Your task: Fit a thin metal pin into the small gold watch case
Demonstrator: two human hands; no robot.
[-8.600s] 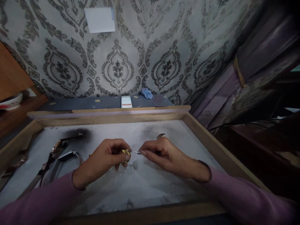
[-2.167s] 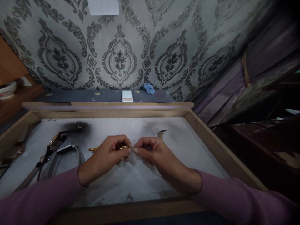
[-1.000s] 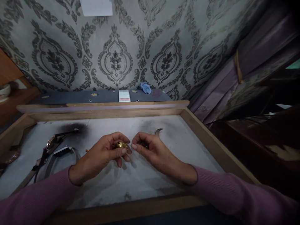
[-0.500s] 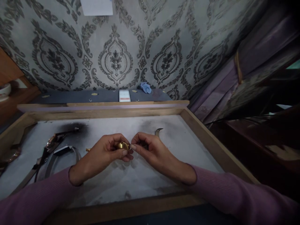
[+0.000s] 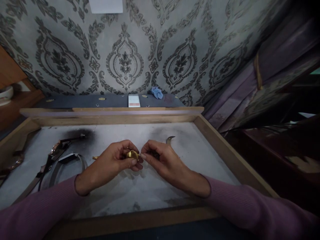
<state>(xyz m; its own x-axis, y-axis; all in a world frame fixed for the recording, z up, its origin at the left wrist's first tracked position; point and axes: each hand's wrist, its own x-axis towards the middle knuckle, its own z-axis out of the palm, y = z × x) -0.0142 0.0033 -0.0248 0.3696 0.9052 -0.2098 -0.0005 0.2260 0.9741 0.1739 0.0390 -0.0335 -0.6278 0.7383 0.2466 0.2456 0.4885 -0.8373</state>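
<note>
Between the thumb and fingers of my left hand [image 5: 110, 163] is a small, rounded gold watch case [image 5: 132, 154]. My right hand [image 5: 166, 163] is closed in a pinch at the right edge of the case. Whatever its fingertips grip is too small and too covered to make out. The two hands nearly meet over the middle of a white-floored wooden tray. A gold piece [image 5: 95, 157] peeks out behind my left wrist. Just beyond my right hand lies a curved metal blade [image 5: 170, 139], its lower end hidden by the hand.
Several strapped watches lie at the tray's left, among them a dark-faced watch [image 5: 68, 158] and a rose-gold one [image 5: 55, 147]. Wooden walls [image 5: 212, 146] border the tray. Past its back edge are a pixelated rectangle [image 5: 134, 100] and a crumpled blue cloth [image 5: 157, 93]. A curtain [image 5: 240, 90] hangs at right.
The camera view has shifted slightly. Both hands keep nearly the same pose at the gold watch case, which appears turned a little in my left fingers.
</note>
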